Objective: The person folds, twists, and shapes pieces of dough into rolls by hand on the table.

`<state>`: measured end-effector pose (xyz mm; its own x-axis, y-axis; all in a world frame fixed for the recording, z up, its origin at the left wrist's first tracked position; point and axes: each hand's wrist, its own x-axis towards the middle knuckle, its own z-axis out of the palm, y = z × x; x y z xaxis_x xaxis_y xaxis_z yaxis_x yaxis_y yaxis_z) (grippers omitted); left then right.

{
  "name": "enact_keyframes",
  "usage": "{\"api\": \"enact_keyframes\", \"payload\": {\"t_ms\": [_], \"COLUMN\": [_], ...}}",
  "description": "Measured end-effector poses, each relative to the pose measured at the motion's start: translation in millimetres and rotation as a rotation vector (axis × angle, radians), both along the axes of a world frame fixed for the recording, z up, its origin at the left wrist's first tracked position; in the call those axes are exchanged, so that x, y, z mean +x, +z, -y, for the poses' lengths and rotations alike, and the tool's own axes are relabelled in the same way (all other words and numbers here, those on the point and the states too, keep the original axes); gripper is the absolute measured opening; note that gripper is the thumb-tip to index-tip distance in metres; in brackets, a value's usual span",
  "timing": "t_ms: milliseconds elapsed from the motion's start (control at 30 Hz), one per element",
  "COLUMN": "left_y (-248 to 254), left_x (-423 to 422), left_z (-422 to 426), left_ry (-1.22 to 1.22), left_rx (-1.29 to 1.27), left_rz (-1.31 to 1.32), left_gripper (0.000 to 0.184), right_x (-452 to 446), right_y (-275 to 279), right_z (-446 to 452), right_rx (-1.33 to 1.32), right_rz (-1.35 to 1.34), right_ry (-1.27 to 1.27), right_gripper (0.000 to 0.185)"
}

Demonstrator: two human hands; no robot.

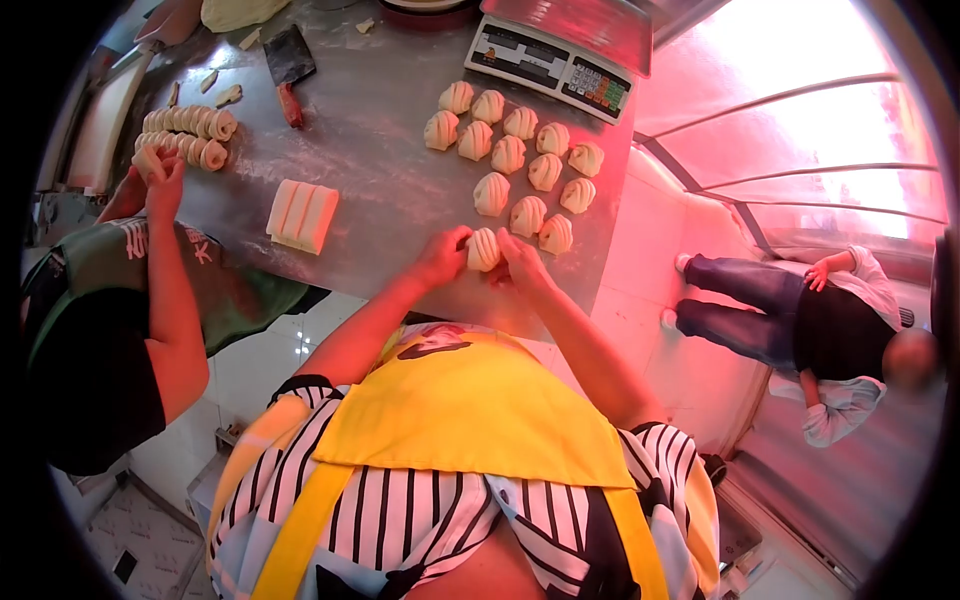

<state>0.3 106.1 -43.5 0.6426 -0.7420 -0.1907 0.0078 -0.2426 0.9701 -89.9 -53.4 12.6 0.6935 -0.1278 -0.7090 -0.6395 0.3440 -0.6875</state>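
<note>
Between my two hands, near the front edge of the metal table, is a ridged dough piece [483,250]. My left hand [444,258] grips its left side with bent fingers, and my right hand [521,262] pinches its right side. Just beyond them, several similar shaped dough pieces [508,154] lie in uneven rows. To the left rests a pale dough block [303,215] cut into strips.
A digital scale [549,66] stands at the table's [370,130] back right. A scraper [290,56] with a red handle lies back left. At left, a co-worker's hands [160,175] hold dough beside rolled dough rows [189,122]. Another person [800,312] is at the right.
</note>
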Motion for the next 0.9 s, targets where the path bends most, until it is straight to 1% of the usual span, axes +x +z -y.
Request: {"api": "enact_keyframes", "payload": {"t_ms": [33, 67, 100, 133, 200, 233, 300, 333, 367, 400, 433, 500, 533, 600, 633, 700, 733, 833, 900], "left_y": [-4.2, -8.3, -0.8, 5.4, 8.5, 9.2, -7.4, -13.0, -18.2, 7.1, 23.8, 28.2, 28.9, 28.2, 27.8, 25.9, 24.8, 17.6, 12.8], "left_x": [-1.3, -3.3, -4.0, -4.4, -7.3, -7.6, -14.9, -16.9, -17.0, -14.5, -13.6, -10.0, -9.4, -13.2, -16.8, -15.1, -13.7, -7.6, -9.9], "left_z": [2.4, 1.8, 0.8, -0.6, -1.5, -1.4, -0.4, -0.2, -1.1, 2.2, 4.0, 3.4, 2.0, 5.3, 5.5, 5.1, 2.7, -0.5, 1.1], "left_ry": [0.032, 0.01, -0.012, -0.03, -0.026, -0.026, 0.045, 0.081, 0.073, 0.063, 0.052, 0.01, -0.009, 0.033, 0.053, 0.044, 0.039, 0.038, 0.06], "left_rx": [0.0, 0.083, 0.168, 0.255, 0.335, 0.374, 0.209, 0.122, 0.193, 0.261, 0.326, 0.336, 0.343, 0.347, 0.35, 0.318, 0.305, 0.259, 0.256], "left_rz": [0.143, 0.057, -0.029, -0.113, -0.116, -0.114, 0.28, 0.478, 0.23, -0.016, -0.264, -0.302, -0.325, -0.211, -0.159, -0.145, -0.139, -0.377, -0.299], "left_gripper": [0.02, 0.021, 0.021, 0.021, 0.022, 0.022, 0.021, 0.021, 0.022, 0.023, 0.024, 0.026, 0.027, 0.027, 0.027, 0.026, 0.025, 0.024, 0.022], "right_x": [-1.7, -4.6, -6.7, -9.6, -15.1, -16.1, -18.8, -18.7, -17.8, -16.3, -18.3, -19.3, -18.0, -13.9, -13.8, -8.1, -7.8, -10.6, -11.3], "right_y": [-7.4, -15.3, -17.1, -18.6, -20.5, -22.8, -25.4, -25.4, -25.5, -24.8, -29.6, -35.0, -32.6, -27.6, -31.7, -44.9, -50.1, -54.1, -53.4], "right_z": [1.9, 2.4, 1.9, 2.3, 3.9, 4.5, 3.9, 2.0, -1.7, -5.9, -9.5, -11.2, -7.4, 2.3, -0.9, -6.3, -6.3, -1.1, 2.9], "right_rx": [0.012, 0.026, 0.042, -0.009, -0.109, -0.128, -0.166, -0.271, -0.375, -0.481, -0.491, -0.519, -0.384, -0.111, -0.241, -0.507, -0.539, -0.625, -0.662], "right_rz": [0.013, 0.022, 0.032, 0.076, 0.168, 0.164, 0.154, 0.153, 0.152, 0.151, 0.169, 0.207, 0.148, 0.029, 0.056, 0.125, 0.166, 0.265, 0.306], "right_ry": [0.04, 0.076, 0.114, 0.17, 0.284, 0.298, 0.327, 0.325, 0.321, 0.312, 0.281, 0.225, 0.209, 0.182, 0.19, 0.206, 0.242, 0.34, 0.418], "right_gripper": [0.041, 0.037, 0.033, 0.028, 0.018, 0.017, 0.02, 0.021, 0.021, 0.022, 0.022, 0.021, 0.02, 0.019, 0.018, 0.018, 0.017, 0.016, 0.016]}}
